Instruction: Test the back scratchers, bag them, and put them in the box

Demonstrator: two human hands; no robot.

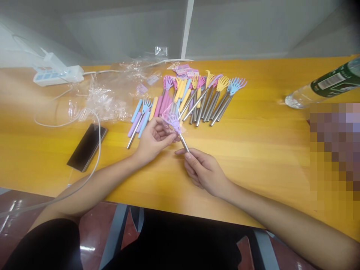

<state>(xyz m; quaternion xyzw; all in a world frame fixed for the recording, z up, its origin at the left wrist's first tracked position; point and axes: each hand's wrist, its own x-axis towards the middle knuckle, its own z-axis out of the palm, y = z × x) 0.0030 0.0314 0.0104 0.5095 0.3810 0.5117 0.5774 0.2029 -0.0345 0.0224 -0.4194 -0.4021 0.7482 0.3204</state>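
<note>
Your right hand pinched the metal shaft of a purple back scratcher while your left hand gripped its clear wrapper above the bench.

Bare yellow wooden worktop lies open to the right of the hands and along the near edge, while the far middle is blocked by a heap of pastel claw-headed metal-stemmed scratchers, the far left by crumpled clear plastic wrappers, and the near left by a black phone with its white cable.
</note>
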